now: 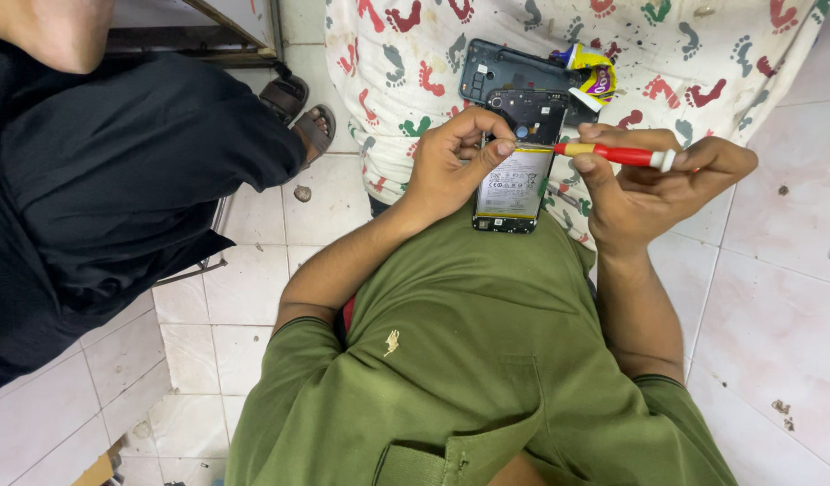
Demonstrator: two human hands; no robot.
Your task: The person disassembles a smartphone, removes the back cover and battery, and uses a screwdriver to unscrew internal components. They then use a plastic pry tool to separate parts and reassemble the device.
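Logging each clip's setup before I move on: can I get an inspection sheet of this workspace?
Surface: white cloth with coloured footprint print, spread over a tiled floor.
Job's things: opened phone, battery exposed; red-handled screwdriver.
Clutter: detached dark phone back cover; crumpled yellow wrapper.
Hands: left hand steadies the phone, thumb at its upper part; right hand holds the screwdriver, its tip towards the phone.
Cables: nothing seen.
Surroundings: another person in black, sandalled foot nearby.
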